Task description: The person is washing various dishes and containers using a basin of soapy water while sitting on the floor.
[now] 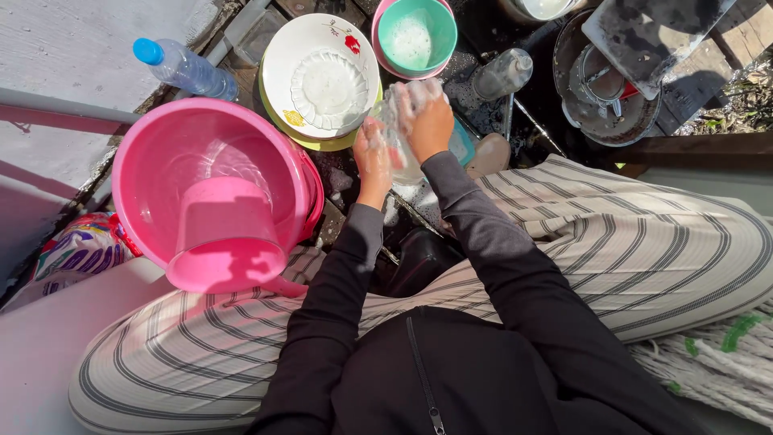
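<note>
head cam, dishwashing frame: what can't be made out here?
- Clear soapy item between the left hand and right hand: kind unclear, hands and suds cover it.
- Each hand's grip: fingers hidden behind the item.
- Dark pan, top right: contents half hidden by a grey board.
- White vessel: cut off by the top edge.
- Printed bag: partly behind the pink bucket.
</note>
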